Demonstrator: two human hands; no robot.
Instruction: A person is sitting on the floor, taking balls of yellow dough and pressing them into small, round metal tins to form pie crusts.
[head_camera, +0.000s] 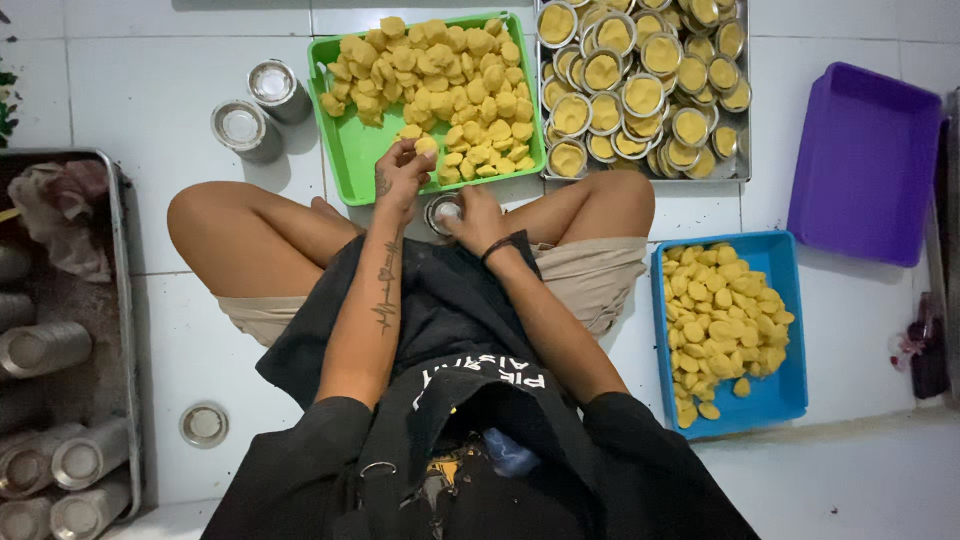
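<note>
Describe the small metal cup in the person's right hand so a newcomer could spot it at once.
Start at the green tray of yellow dough lumps. Just below its near right corner, between the knees, the right hand grips a small round metal cup. Unlike the filled cups in the steel tray, it looks unfilled.

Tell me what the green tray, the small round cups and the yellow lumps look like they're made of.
Green tray: probably plastic, with a uniform bright colour and moulded rim. Round cups: thin metal, likely aluminium or tin, with a silvery shine. Yellow lumps: soft dough by their matte, irregular shapes; the left hand pinches one.
</note>
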